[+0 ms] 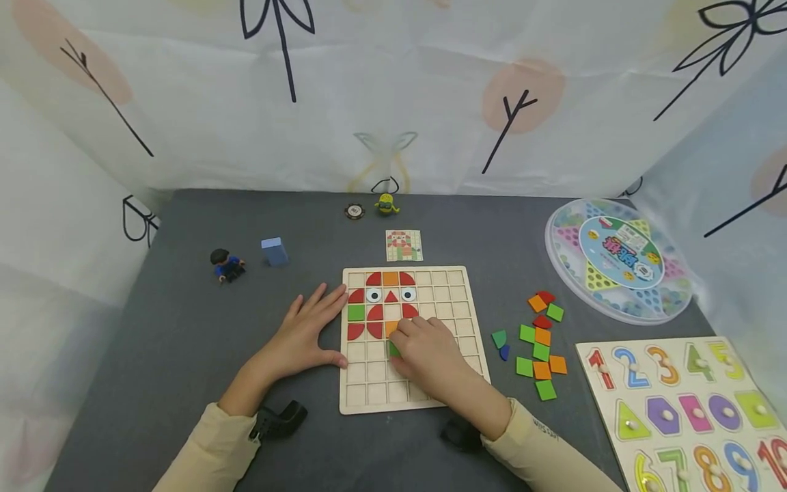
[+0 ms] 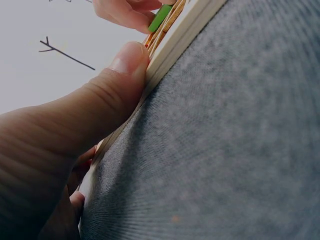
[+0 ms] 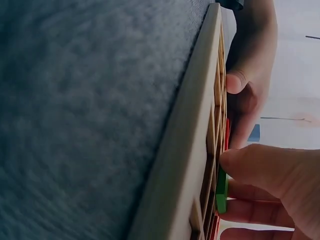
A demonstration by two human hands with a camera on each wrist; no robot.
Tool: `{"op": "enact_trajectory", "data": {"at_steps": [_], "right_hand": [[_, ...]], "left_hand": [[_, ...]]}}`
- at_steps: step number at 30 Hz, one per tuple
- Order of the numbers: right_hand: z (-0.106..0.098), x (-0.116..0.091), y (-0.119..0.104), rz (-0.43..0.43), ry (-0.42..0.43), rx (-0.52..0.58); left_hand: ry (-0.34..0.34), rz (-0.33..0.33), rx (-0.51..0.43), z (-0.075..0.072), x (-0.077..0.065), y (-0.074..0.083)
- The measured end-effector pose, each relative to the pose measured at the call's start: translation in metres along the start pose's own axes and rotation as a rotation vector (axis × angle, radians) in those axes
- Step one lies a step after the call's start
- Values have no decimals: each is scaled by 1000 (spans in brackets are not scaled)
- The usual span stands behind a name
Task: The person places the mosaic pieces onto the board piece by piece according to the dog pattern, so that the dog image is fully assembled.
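Observation:
A wooden grid board [image 1: 453,309] lies on the dark table, its upper left filled with red, orange, green and eye-marked pieces. My left hand [image 1: 300,335] rests at the board's left edge with fingers spread; in the left wrist view its thumb [image 2: 107,90] presses the rim. Over the board's middle, my right hand [image 1: 430,359] pinches a green square tile [image 3: 222,192] between thumb and fingers, just below an orange tile [image 1: 391,328]. In the head view the fingers partly cover that green tile. Behind the board lies a small pattern card [image 1: 404,246].
Loose green, orange and red tiles [image 1: 541,352] lie right of the board. Farther right are a number-and-shape puzzle [image 1: 670,389] and a round game box [image 1: 615,260]. A toy figure [image 1: 227,265], blue block [image 1: 274,251], round token [image 1: 354,211] and yellow figurine [image 1: 386,203] stand farther back.

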State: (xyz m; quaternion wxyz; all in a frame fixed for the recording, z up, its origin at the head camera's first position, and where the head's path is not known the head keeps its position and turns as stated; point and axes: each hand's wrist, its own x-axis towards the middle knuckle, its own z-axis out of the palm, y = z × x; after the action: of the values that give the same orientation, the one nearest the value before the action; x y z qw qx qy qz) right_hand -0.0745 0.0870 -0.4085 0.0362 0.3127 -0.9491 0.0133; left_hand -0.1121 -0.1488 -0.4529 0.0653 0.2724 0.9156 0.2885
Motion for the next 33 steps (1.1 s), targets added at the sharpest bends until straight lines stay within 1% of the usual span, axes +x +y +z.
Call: {"op": "enact_trajectory", "data": {"at_steps": [3,12,18,22,25,28,33], "right_hand": [[0,0,0,9,0,1],[0,0,-1,-14,-8,37],[1,-1,-1,-14,-6,52],[-6,-7,2,0,2,69],[-16,-20,14,47,37,110],[-24,-42,38,111,72,149],[-28,-85,82,275,62,175]], "left_hand": [[0,2,2,0,1,0],[-9,1,-5,1,2,0],[-7,3,-2,2,2,-1],[-5,8,1,2,2,0],[-5,5,-2,2,1,0],[-5,4,-5,2,1,-1],[-1,6,-4,1,0,-2]]}}
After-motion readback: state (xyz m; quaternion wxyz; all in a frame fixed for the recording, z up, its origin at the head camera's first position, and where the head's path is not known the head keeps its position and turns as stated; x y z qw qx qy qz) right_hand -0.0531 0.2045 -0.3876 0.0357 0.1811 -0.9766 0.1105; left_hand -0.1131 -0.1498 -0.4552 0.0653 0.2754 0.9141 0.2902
